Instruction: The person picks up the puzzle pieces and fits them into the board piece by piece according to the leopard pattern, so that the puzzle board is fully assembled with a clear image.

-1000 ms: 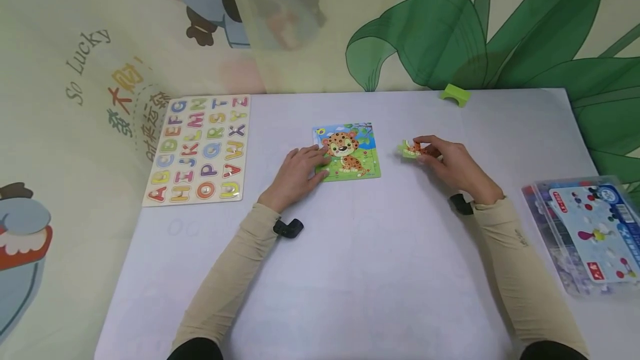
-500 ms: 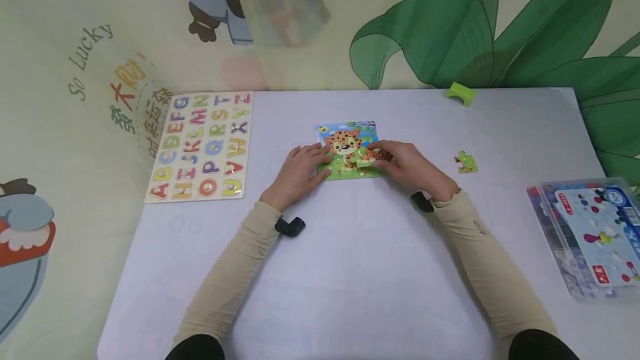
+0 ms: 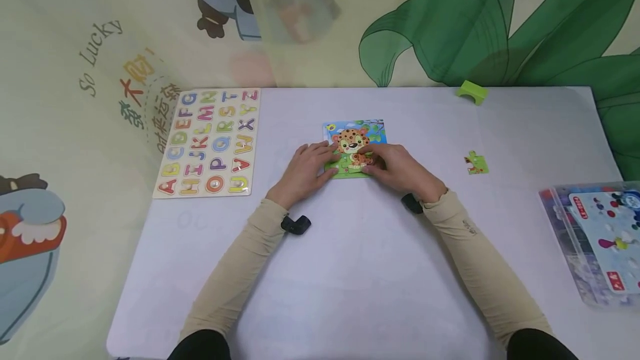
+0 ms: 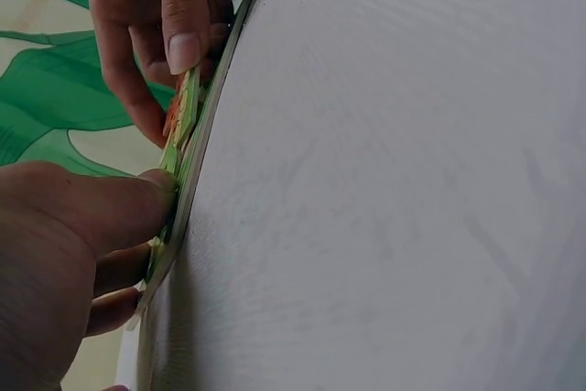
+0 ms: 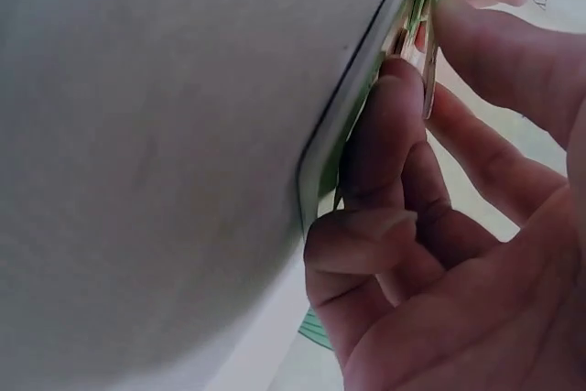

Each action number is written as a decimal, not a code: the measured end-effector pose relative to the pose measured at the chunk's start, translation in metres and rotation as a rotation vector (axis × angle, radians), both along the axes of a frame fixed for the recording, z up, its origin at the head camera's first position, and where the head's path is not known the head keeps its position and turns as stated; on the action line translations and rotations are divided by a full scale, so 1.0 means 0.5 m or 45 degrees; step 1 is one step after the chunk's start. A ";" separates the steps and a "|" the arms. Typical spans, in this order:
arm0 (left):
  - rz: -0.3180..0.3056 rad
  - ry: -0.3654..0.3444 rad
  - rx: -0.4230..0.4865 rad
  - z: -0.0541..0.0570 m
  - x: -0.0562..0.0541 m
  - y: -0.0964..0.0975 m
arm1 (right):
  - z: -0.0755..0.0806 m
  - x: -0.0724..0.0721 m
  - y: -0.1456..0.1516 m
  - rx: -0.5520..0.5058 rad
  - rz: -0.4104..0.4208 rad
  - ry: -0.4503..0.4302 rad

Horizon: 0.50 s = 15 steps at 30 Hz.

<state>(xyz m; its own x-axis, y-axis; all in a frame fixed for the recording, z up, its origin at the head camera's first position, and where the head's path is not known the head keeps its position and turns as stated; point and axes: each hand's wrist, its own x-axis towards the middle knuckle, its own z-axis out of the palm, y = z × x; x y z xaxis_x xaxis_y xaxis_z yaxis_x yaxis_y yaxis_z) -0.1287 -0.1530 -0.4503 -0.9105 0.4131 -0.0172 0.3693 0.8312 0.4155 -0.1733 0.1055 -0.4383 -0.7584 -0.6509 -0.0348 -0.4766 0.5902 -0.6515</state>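
A leopard jigsaw puzzle (image 3: 346, 126) in a flat tray lies at the middle of the table. My left hand (image 3: 309, 171) rests on its left side, fingers on the picture and thumb near the lower left corner. Over the puzzle's lower right part, my right hand (image 3: 402, 168) pinches a puzzle piece (image 3: 362, 160) with green and spotted orange print. In the left wrist view, that piece (image 4: 188, 103) is tilted above the tray, held by its edge close to the left thumb. The right wrist view shows the right thumb and fingers on either side of it.
Another puzzle piece (image 3: 477, 163) lies on the table to the right. A wooden alphabet board (image 3: 227, 190) is at the left. A green arch block (image 3: 472, 92) stands at the back edge, and a clear plastic box (image 3: 582, 263) with a printed card sits at the far right.
My right hand has moved left from beside the puzzle to over it, carrying the piece. Another piece, formerly hidden, now shows on the right. My left hand has stayed on the puzzle.
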 end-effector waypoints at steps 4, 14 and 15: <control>-0.018 0.002 -0.035 0.004 0.000 0.003 | 0.001 0.002 0.000 0.035 -0.016 0.035; -0.153 0.095 -0.201 0.016 0.006 0.009 | 0.002 0.009 -0.004 0.140 -0.058 0.076; -0.156 0.099 -0.208 0.016 0.007 0.009 | 0.002 0.009 -0.004 0.145 -0.059 0.076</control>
<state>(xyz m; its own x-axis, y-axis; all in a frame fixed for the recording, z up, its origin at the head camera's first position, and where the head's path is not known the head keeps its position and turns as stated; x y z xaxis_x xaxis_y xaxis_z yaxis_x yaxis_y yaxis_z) -0.1252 -0.1483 -0.4423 -0.8550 0.5180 -0.0243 0.4972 0.8322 0.2454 -0.1687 0.1033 -0.4374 -0.7906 -0.6094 -0.0604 -0.4827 0.6809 -0.5508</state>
